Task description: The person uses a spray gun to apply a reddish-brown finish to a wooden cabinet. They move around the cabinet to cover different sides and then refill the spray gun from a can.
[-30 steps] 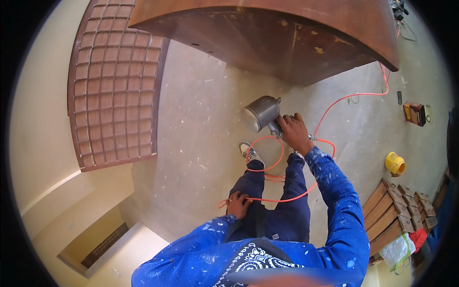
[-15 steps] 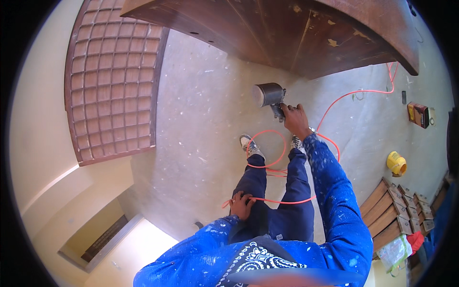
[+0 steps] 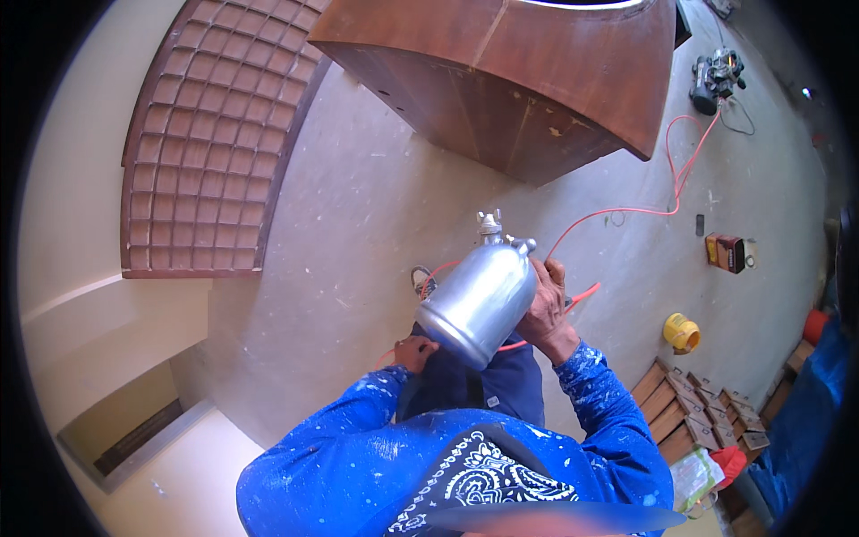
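My right hand (image 3: 544, 315) is closed round the handle of a spray gun, whose large silver cup (image 3: 479, 304) tilts in front of my lap, its metal fittings facing away from me. The cup hides part of the grip. Beside the cup's lower left, my left hand (image 3: 413, 353) is curled on a red air hose (image 3: 583, 294), its fingers partly out of sight. A curved brown wooden piece of furniture (image 3: 501, 98) stands ahead, with pale worn patches on its lower side.
A brown lattice panel (image 3: 201, 152) is by the left wall. To the right are a small machine (image 3: 718, 79) near the hose's far end, a rectangular tin (image 3: 726, 254), a yellow container (image 3: 682, 334), stacked wooden pieces (image 3: 693, 403) and a blue sheet (image 3: 814, 394).
My right hand has drawn the spray gun back toward my body and turned it, so the silver cup's side now shows. The view has shifted, revealing more of the furniture and the machine.
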Demonstrator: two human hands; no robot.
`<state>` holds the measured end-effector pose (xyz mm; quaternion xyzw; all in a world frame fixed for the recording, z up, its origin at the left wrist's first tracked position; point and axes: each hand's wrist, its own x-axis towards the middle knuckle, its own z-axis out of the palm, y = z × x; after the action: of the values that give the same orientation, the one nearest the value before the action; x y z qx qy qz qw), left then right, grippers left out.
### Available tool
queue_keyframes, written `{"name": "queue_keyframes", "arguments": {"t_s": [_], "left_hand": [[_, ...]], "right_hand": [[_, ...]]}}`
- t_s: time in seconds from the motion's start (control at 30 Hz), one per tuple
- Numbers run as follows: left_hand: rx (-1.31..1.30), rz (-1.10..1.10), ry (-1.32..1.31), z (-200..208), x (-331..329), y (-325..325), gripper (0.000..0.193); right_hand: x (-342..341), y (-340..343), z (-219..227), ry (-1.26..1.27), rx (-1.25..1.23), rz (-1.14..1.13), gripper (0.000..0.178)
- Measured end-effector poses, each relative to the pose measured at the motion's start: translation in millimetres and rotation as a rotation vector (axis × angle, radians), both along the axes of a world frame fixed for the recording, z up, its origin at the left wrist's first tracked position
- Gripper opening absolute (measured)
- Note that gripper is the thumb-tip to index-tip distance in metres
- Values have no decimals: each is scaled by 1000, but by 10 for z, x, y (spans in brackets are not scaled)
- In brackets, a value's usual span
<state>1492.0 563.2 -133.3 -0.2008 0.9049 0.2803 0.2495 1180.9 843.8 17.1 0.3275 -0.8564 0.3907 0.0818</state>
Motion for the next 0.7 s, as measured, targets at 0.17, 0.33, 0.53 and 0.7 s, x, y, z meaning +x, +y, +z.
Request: {"name": "queue_keyframes", "arguments": {"t_s": [0.17, 0.33, 0.53, 0.7], "left_hand": [[62, 81, -224, 344, -110, -263, 42], [115, 40, -245, 638, -255, -363, 48], [118, 8, -302, 718, -467, -698, 48], [314, -92, -316, 665, -560, -987, 52]], "right_hand": [[44, 59, 234, -82, 159, -9, 37], [110, 16, 487, -207, 225, 59, 35], [266, -99, 882, -165, 126, 25, 37], [403, -239, 908, 44, 65, -94, 35]]}}
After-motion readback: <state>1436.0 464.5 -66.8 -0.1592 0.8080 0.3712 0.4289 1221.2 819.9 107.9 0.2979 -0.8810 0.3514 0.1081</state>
